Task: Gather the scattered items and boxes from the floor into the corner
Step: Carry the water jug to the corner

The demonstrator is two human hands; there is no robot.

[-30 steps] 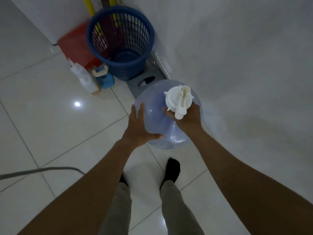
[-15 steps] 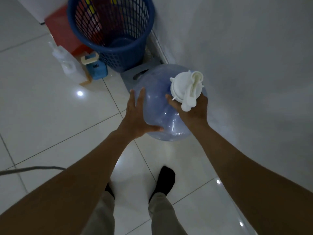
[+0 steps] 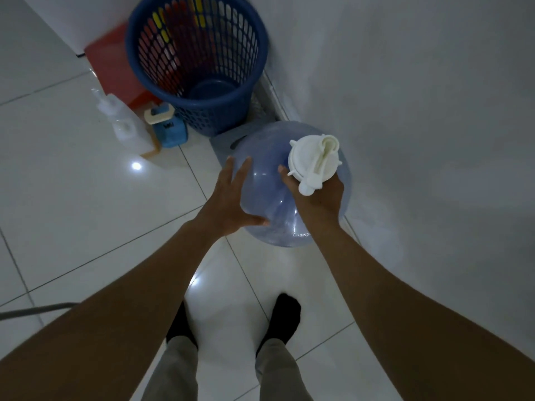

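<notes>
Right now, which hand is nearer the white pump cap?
Right. The right hand grips the water jug just under the white pump cap; the left hand presses the jug's side.

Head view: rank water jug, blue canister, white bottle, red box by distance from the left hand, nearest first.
1. water jug: under the left hand, by the wall.
2. blue canister: on the floor, ahead-left.
3. white bottle: just left of the canister.
4. red box: farthest back, in the corner.
</notes>
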